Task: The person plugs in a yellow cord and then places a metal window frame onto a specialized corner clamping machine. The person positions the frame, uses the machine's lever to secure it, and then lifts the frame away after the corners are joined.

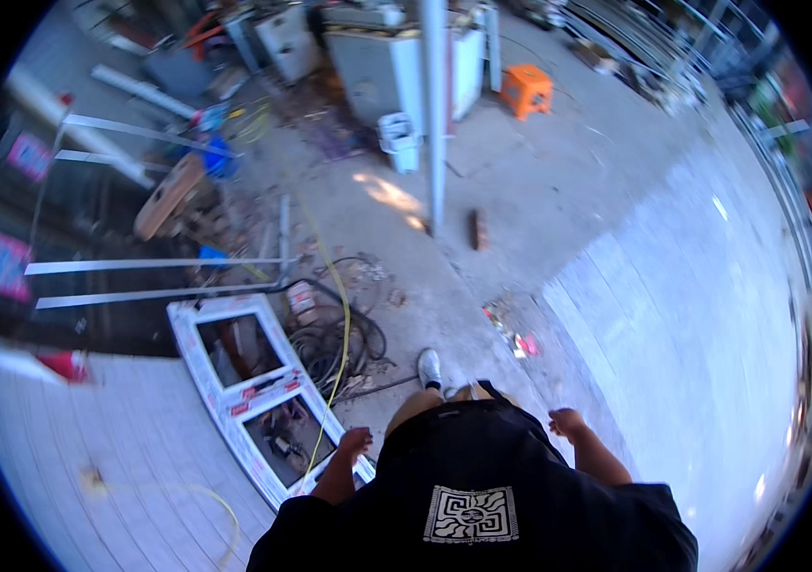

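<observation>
My left hand (356,441) hangs beside my body with its fingers loosely bent and nothing in it. Just beyond it a white window frame (234,400) with red labels lies on the ground; the hand appears above its edge, and I see no grip on it. On the other side my right hand (566,422) hangs free, fingers slightly bent and apart, holding nothing. One white shoe (429,367) shows ahead of my black shirt (444,448). A yellow hose or cable (344,319) runs across the window frame.
Coiled dark hose (368,334) lies by the frame. A metal pole (435,124) stands ahead, near a brick (479,230), a light bucket (398,143) and an orange stool (526,91). Long metal bars (158,265) jut out at left. Pale panels (682,315) cover the ground at right.
</observation>
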A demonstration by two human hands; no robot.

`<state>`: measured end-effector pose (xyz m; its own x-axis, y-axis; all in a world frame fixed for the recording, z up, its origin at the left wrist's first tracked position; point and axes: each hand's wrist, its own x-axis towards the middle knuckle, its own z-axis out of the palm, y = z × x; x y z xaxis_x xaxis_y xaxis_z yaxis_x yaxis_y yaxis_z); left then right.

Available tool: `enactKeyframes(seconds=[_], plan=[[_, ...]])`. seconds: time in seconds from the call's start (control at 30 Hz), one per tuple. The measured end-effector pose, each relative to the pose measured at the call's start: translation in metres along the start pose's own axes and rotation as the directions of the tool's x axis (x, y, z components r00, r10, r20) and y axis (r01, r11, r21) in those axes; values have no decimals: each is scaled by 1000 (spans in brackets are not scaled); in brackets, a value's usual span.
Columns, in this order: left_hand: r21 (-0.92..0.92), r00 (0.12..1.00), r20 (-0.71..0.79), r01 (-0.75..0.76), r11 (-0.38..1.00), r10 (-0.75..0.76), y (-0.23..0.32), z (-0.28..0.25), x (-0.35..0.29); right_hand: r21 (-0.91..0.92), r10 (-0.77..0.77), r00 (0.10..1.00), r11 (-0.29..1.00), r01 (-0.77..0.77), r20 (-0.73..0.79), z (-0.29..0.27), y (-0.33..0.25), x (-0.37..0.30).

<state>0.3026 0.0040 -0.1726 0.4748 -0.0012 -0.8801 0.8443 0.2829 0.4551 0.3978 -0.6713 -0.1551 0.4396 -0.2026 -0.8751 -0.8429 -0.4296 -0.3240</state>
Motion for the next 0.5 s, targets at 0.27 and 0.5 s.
enactKeyframes(seconds=[0.27, 0.5], plan=[[336, 995, 11, -101, 936, 103, 208, 56, 120, 100, -117, 981, 986, 133, -152, 4, -65, -53], [383, 992, -102, -24, 923, 68, 286, 116, 149, 264, 34, 992, 965, 0, -125, -7, -47, -39]])
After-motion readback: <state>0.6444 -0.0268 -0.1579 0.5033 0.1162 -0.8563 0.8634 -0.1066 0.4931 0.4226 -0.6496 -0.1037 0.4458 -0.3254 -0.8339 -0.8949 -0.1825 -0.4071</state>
